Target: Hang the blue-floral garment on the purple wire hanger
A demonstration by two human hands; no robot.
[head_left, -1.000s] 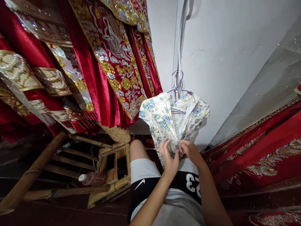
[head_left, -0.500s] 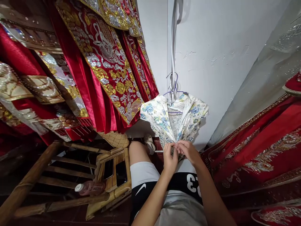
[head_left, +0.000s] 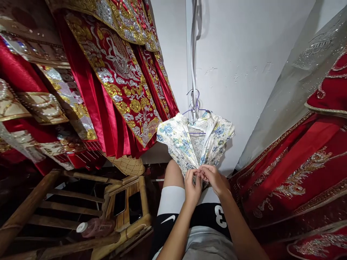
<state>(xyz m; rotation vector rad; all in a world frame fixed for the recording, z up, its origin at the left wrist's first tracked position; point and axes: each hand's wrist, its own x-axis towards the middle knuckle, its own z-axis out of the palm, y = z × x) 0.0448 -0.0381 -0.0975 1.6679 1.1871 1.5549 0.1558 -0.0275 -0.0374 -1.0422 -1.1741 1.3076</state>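
Observation:
A white shirt with a blue and yellow flower print hangs on a purple wire hanger in front of me. Its neck opening runs down in a V to where both hands meet. My left hand pinches the front edge of the shirt at the bottom of the V. Right beside it, fingertips almost touching, my right hand is closed on the other front edge. Whatever lies between the fingertips, such as a button, is too small to make out. The lower part of the shirt is mostly hidden behind my hands.
Red embroidered costumes with gold and silver sequins hang at the left. More red beaded garments hang at the right, partly under clear plastic. A bamboo chair at lower left holds two dark phones and a pink bottle. White straps run down the wall.
The view has shifted slightly, so the shirt and hanger appear a little left and lower. My left knee has moved inward. Both hands keep their pinch at the shirt front.

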